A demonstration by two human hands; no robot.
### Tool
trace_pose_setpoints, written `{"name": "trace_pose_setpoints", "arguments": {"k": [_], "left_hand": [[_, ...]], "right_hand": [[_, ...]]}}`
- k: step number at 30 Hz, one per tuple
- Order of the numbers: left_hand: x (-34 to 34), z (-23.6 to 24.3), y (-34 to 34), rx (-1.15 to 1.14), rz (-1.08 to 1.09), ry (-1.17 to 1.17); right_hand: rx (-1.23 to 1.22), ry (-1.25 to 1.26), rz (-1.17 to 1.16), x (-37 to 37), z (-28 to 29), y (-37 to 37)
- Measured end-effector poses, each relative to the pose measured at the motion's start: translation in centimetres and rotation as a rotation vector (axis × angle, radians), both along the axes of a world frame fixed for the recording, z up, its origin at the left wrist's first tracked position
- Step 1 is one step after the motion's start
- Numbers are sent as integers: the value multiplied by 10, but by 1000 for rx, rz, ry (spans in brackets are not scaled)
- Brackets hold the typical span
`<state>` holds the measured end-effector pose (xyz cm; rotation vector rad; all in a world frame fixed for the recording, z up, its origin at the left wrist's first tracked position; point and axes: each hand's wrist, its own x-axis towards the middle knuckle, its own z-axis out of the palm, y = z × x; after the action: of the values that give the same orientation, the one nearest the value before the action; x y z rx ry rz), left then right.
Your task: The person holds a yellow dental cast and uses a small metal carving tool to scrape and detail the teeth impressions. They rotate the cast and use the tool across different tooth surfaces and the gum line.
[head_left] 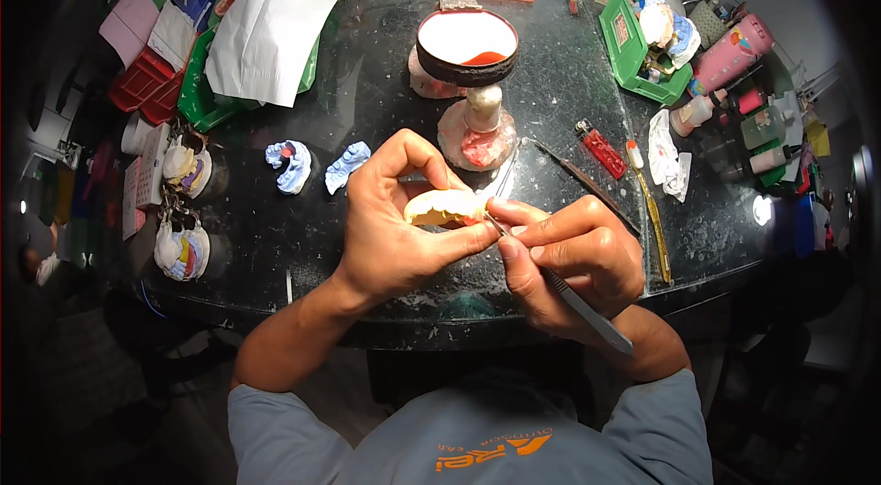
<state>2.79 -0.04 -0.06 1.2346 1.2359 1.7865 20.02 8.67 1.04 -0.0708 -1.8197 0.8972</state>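
Note:
My left hand (385, 219) grips a cream-coloured dental cast (445, 202) above the front of the black table, thumb below and fingers curled over the top. A small red patch shows at the cast's right side. Between the thumb and fingers of my right hand (587, 251) is a metal scalpel (587, 312) with a flat, ribbed handle. Its tip meets the right end of the cast, where my fingers partly hide the contact. Just beyond my hands, a round dish (469, 72) with some red material in it sits on a pedestal stand (477, 132).
Two blue moulded pieces (347, 166) lie left of centre. Mounted dental casts (184, 251) stand at the left edge. A dark slim tool (587, 180), red lighter (601, 150) and toothbrush (653, 210) lie on the right. Green bins (629, 44) stand at both back sides.

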Motion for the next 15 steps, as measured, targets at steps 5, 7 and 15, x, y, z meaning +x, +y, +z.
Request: {"name": "trace_pose_setpoints", "arguments": {"k": [5,7,15], "left_hand": [[-6,-1,3,-138,-99,-139],[-6,-1,3,-145,-112,-116],[-4,-2,3,-95,-94,-100]], "right_hand": [[-61,19,19,-2,0,1],[-70,11,18,-1,1,2],[-97,5,-6,-3,1,4]]}}
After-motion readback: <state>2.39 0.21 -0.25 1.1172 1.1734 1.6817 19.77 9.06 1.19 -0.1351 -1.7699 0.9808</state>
